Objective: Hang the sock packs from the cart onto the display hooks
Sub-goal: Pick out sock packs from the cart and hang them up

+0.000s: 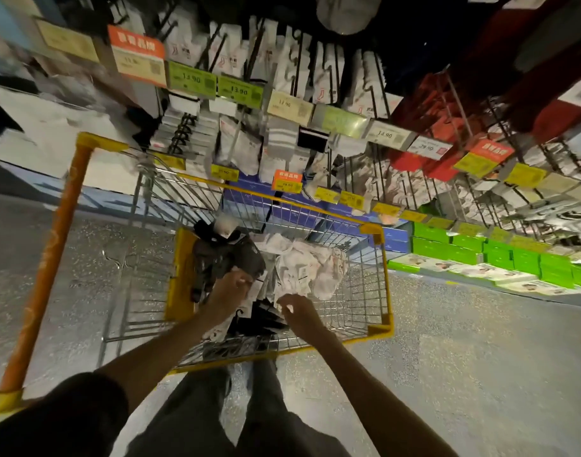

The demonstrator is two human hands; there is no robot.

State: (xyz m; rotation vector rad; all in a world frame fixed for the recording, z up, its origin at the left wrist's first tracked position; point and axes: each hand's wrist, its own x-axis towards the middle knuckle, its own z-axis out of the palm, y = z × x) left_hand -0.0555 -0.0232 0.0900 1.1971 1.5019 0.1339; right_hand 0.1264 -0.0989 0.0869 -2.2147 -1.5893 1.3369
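A wire cart (386, 285) with yellow edges stands in front of me. Inside it lies a heap of white sock packs (310, 268) and a few dark packs (262, 319) near the front. My left hand (228, 288) reaches into the cart with its fingers curled on a pack at the pile's left edge. My right hand (299, 311) hovers just above the packs with fingers loosely curled, holding nothing. Beyond the cart, display hooks (302, 80) carry rows of hanging white sock packs with price tags (191, 80) at their tips.
A dark jacket (223, 255) fills the cart's left part. The orange cart handle (48, 258) runs down the left. Red boxes (437, 127) hang at the upper right, green boxes (500, 255) line the low shelf on the right. Speckled floor surrounds the cart.
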